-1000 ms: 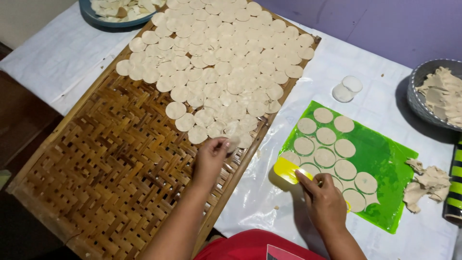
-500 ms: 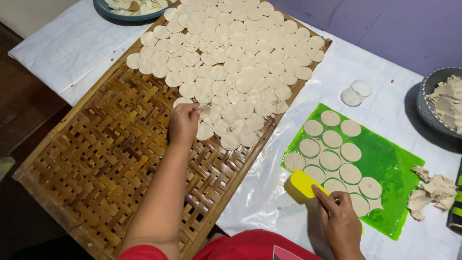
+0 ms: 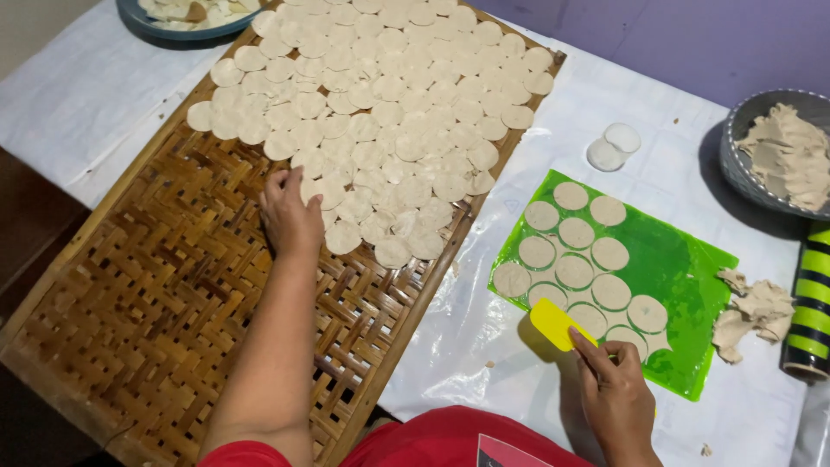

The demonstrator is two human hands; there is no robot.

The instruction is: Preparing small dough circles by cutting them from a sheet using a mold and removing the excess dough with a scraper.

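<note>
While the left hand (image 3: 290, 216) rests on dough rounds (image 3: 380, 112) — flat.

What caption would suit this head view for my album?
Left hand lays round pale dough discs on a woven bamboo tray; right hand holds a yellow plastic scraper.

My worktop (image 3: 484, 346) is covered in white sheeting. On its left lies a big woven bamboo tray (image 3: 156, 329). To the right lies a green mat (image 3: 683, 268), with two white round cutters (image 3: 612, 145) just beyond it. Dough scraps (image 3: 754, 313) and a striped roller (image 3: 811, 303) sit far right, a grey bowl (image 3: 735, 164) beyond them, and a blue plate (image 3: 164, 30) at the far left
</note>
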